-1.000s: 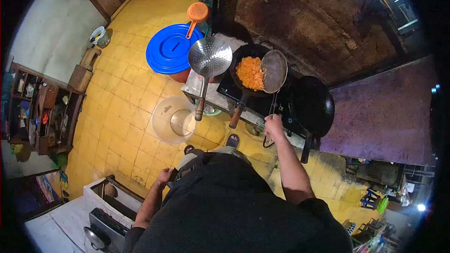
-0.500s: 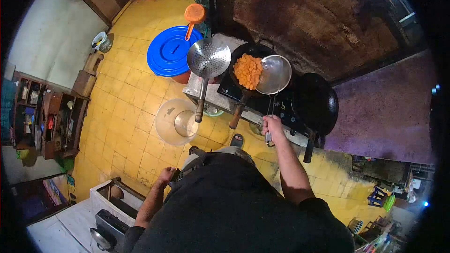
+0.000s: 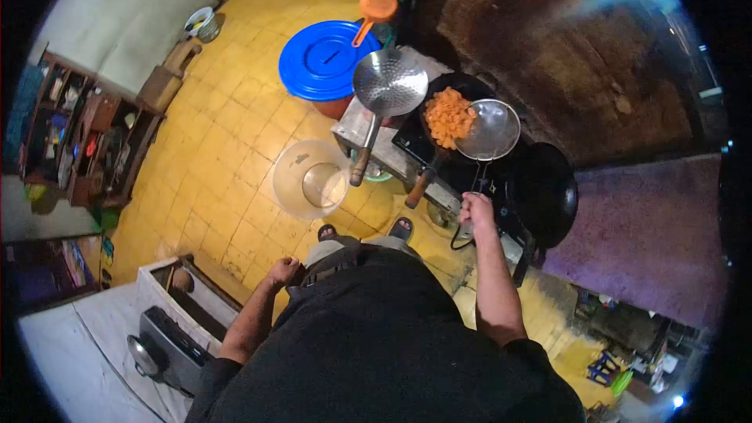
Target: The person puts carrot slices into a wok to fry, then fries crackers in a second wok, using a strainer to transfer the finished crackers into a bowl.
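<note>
**Inspector:** Head view, the only one. Your right hand [image 3: 476, 210] is closed around the handle of the round wire-mesh skimmer [image 3: 489, 130], whose bowl sits at the right edge of the black wok [image 3: 448, 110], just beside the heap of orange fried pieces [image 3: 449, 116]. I cannot tell whether the mesh touches the food.

**Second inspector:** And your left hand [image 3: 283, 270]?

**Inspector:** It rests at your hip, fingers loosely curled, holding nothing. You stand close to the stove bench [image 3: 356, 127].

**Second inspector:** What lies around the wok?

**Inspector:** A large perforated steel ladle [image 3: 389, 83] lies on the bench, its wooden handle jutting over the edge towards you. A second dark wok [image 3: 544, 188] sits to the right, near your wrist. On the yellow tiled floor [image 3: 235, 110] stand a clear plastic bucket [image 3: 310, 180] and a blue-lidded drum [image 3: 327, 60].

**Second inspector:** Risks?

**Inspector:** In my judgement, a tilted skimmer would spill pieces or hot oil onto the stove. Your forearm passes near the second wok's rim; contact could burn. The overhanging ladle handle could be knocked by your body.
</note>
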### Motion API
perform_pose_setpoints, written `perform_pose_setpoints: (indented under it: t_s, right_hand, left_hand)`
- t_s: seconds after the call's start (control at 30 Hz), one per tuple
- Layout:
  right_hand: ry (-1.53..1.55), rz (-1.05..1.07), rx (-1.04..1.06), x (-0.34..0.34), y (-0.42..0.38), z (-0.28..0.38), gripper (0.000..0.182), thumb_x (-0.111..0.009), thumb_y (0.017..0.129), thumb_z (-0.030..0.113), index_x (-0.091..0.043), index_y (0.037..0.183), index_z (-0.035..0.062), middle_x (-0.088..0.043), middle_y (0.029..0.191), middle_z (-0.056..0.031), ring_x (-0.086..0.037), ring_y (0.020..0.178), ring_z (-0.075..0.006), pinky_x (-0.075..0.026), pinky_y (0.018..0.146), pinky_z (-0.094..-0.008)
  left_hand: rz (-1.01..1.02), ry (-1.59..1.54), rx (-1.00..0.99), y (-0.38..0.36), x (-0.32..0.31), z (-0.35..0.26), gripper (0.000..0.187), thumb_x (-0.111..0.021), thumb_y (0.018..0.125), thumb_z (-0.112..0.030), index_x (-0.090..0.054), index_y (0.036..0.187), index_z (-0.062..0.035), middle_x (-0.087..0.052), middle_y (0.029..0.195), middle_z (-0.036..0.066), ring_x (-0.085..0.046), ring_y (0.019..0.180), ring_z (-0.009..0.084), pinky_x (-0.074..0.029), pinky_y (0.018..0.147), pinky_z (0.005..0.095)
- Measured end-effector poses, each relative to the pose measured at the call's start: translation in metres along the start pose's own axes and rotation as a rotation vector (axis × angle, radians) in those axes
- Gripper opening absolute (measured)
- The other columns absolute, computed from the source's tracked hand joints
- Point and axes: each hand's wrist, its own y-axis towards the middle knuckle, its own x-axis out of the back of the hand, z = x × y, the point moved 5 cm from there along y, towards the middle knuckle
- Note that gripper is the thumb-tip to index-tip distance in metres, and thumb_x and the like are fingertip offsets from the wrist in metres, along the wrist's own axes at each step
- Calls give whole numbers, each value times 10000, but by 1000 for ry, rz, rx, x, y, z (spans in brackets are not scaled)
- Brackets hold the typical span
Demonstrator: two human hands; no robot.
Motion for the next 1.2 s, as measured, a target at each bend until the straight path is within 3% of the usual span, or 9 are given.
perform_pose_setpoints:
  t_s: [0.47,0.63,0.8,0.93,0.97,1.03,1.1,1.17,1.2]
  right_hand:
    - [22,3,41,-29,15,-19,61,-493,827,87,-517,819,32,-436,546,-25,-362,381,-129,-329,356,-316]
    - [141,-11,-7,-23,15,-20,46,-505,817,80,-512,799,38,-431,544,-17,-361,385,-120,-336,362,-300]
    - [88,13,58,-20,14,-19,37,-506,815,84,-502,798,51,-407,545,-10,-353,383,-114,-311,366,-280]
    - [19,-31,97,-25,11,-21,33,-519,800,78,-505,810,50,-413,543,-15,-351,384,-116,-315,368,-287]
    - [26,24,68,-25,14,-24,30,-526,797,81,-521,784,54,-453,560,-23,-382,374,-123,-373,372,-313]
    - [143,142,28,-9,22,-18,41,-530,797,84,-511,772,57,-454,551,-23,-390,371,-128,-372,366,-323]
    - [128,97,22,2,20,-15,31,-511,809,84,-516,799,55,-444,551,-20,-372,379,-121,-353,372,-307]
    - [108,53,12,6,15,-15,43,-492,821,84,-521,826,53,-435,551,-17,-354,387,-114,-333,378,-291]
    - [100,64,16,0,13,-16,48,-488,823,83,-525,821,51,-437,552,-16,-356,387,-114,-335,379,-290]
  left_hand:
    - [5,-143,110,-19,6,86,428,-461,884,-332,-590,907,75,-628,820,172,-600,753,248,-465,694,353]
    - [18,-146,127,-32,34,70,396,-449,899,-313,-585,869,58,-619,768,125,-591,698,210,-469,655,324]
    - [46,-357,98,-3,35,72,354,-422,924,-280,-575,872,36,-615,758,106,-584,663,184,-472,621,313]
    - [32,-211,41,3,31,22,353,-431,921,-280,-575,882,39,-614,754,95,-581,668,179,-457,612,303]
    - [35,-195,34,5,29,13,353,-431,921,-280,-575,882,39,-614,754,95,-581,668,179,-457,612,303]
    - [13,-133,-23,2,22,-19,351,-437,919,-282,-581,877,36,-612,741,91,-568,653,169,-444,599,295]
    - [36,-55,3,1,16,-43,361,-445,914,-296,-583,878,36,-601,731,83,-548,642,164,-434,598,291]
    - [35,95,-177,9,3,-61,381,-455,907,-317,-587,869,38,-584,709,73,-528,622,159,-424,579,285]
    - [72,100,-93,9,-2,-67,409,-459,901,-341,-593,871,44,-574,696,80,-521,629,166,-426,589,295]
